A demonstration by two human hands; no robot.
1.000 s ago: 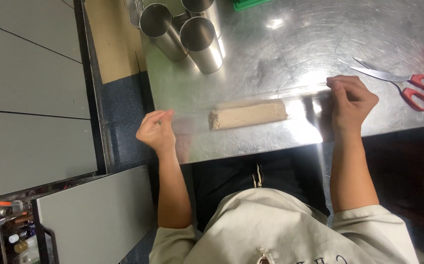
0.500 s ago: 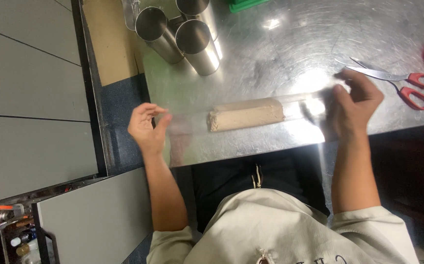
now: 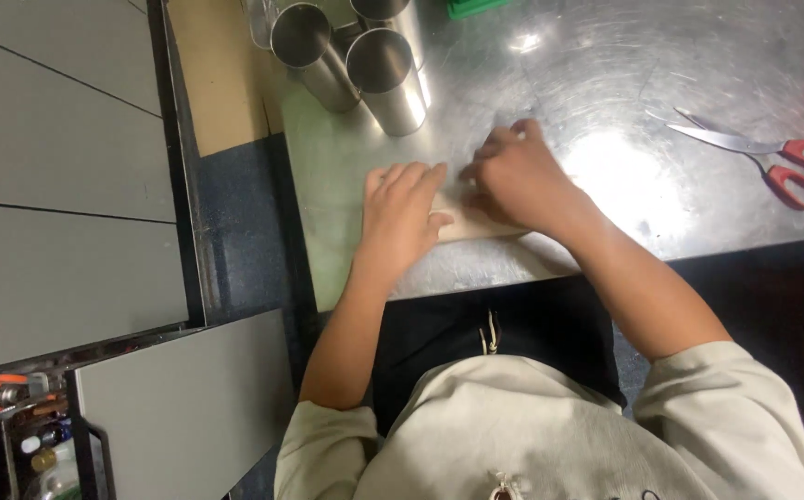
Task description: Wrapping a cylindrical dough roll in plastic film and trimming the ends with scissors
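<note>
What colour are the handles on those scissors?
Red. The scissors lie on the metal table, clear of both hands; the head view shows them plainly.

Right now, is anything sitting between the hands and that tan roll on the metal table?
Nothing visible does. The left hand and right hand both lie directly on the tan roll, covering most of it. The steel cups stand farther back, and the scissors lie off to the right, apart from it.

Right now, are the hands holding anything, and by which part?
Both hands, left and right, press flat on a pale tan roll-shaped piece lying on the steel table, covering most of it; whether the fingers grip it cannot be told.
</note>
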